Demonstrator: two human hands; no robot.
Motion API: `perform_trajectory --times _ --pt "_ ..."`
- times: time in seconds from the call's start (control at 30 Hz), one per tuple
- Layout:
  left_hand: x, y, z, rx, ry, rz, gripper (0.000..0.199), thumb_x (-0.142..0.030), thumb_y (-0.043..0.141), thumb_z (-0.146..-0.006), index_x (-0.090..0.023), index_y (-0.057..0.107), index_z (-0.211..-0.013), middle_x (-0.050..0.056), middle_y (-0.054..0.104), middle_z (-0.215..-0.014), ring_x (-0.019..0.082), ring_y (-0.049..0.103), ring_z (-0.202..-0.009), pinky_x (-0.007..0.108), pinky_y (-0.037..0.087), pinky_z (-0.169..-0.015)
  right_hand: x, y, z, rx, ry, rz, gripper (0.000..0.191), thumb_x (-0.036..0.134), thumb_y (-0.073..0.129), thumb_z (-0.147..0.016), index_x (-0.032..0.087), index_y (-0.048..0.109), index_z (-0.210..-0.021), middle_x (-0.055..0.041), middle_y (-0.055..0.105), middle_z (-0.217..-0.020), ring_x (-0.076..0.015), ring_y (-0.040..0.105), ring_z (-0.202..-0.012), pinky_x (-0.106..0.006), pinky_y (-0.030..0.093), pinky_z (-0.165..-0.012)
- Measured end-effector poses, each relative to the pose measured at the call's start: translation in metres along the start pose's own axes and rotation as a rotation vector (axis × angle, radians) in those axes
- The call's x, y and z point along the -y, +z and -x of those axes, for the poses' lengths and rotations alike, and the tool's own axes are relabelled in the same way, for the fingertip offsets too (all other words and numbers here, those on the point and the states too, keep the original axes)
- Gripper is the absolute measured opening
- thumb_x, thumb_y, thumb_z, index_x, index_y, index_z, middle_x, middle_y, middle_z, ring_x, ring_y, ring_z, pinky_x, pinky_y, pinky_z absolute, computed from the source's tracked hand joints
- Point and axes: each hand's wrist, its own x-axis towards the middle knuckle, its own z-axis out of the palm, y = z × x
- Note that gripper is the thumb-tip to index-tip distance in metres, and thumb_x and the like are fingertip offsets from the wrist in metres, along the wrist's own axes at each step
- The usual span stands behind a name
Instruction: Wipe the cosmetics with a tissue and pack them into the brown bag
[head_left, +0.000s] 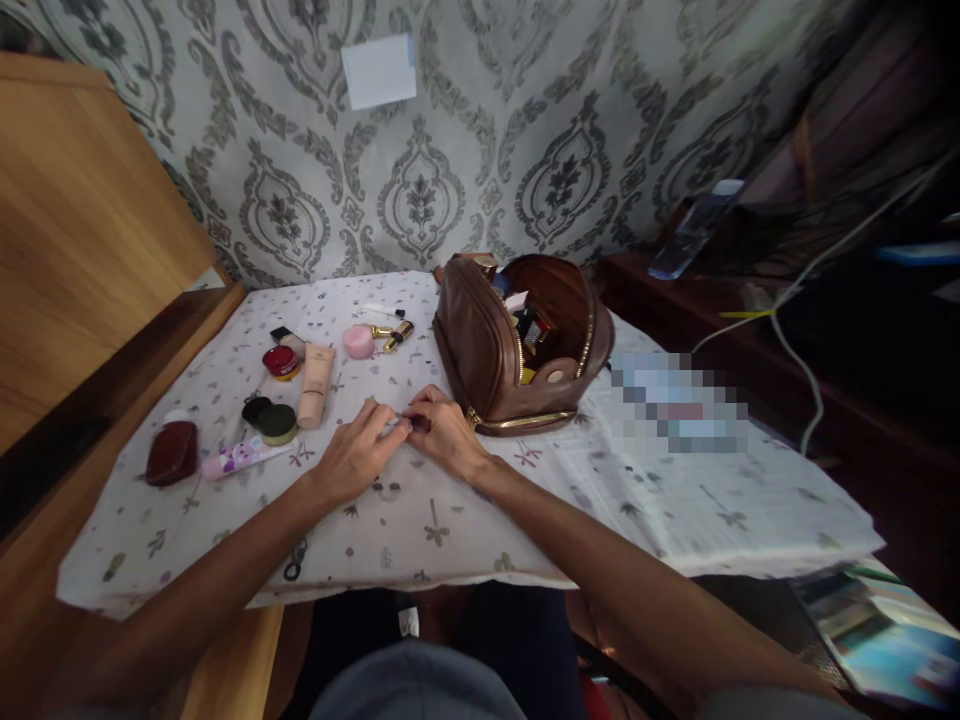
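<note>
Over the cloth-covered table my left hand (360,452) and my right hand (444,432) meet, fingertips pinched together on a small pale item (393,424) whose kind is mostly hidden. Just beyond my right hand sits a brown makeup bag (484,345), unzipped, with several cosmetics inside. Left of my hands a beige squeeze tube (316,385) lies near a dark green round tin (277,425) and a pink-and-white patterned tube (251,457). A pink round jar (358,342) and a gold-and-black lipstick (398,336) lie farther back.
At the left are a red round jar (281,362), a dark-bristled brush (287,340) and a small brown pouch (172,452). A blurred-out flat object (682,402) lies right of the bag. A clear bottle (694,232) and white cable (806,370) are farther right; a patterned wall stands behind.
</note>
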Motion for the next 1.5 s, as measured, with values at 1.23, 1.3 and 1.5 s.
perform_trajectory --times 1.23,1.3,1.5 --pt "-0.002 -0.008 0.004 -0.073 -0.200 0.238 0.023 -0.020 0.045 -0.101 -0.021 0.067 -0.099 0.008 0.064 -0.098 0.019 0.059 -0.092 0.031 0.053 -0.077 -0.003 0.001 0.001 -0.024 -0.029 0.033 0.019 0.011 0.066 -0.083 0.019 0.074 -0.097 -0.0016 0.065 -0.081 -0.0138 0.059 -0.071 -0.026 0.046 -0.069" --pt "-0.004 -0.007 0.003 -0.075 -0.187 0.235 0.022 -0.019 0.046 -0.101 -0.021 0.067 -0.099 0.008 0.064 -0.099 0.018 0.059 -0.091 0.030 0.053 -0.076 -0.003 0.002 0.001 -0.020 -0.022 0.024 0.020 0.008 0.066 -0.081 0.018 0.075 -0.095 -0.0018 0.064 -0.081 -0.0137 0.059 -0.070 -0.026 0.047 -0.070" --pt "-0.001 -0.004 0.003 -0.038 -0.204 0.199 0.024 -0.020 0.045 -0.100 -0.020 0.068 -0.094 0.007 0.063 -0.094 0.020 0.058 -0.091 0.029 0.050 -0.075 -0.001 0.004 0.002 0.005 -0.040 0.008 0.029 0.000 0.065 -0.076 0.018 0.075 -0.096 -0.0007 0.060 -0.079 -0.0127 0.056 -0.068 -0.024 0.046 -0.067"
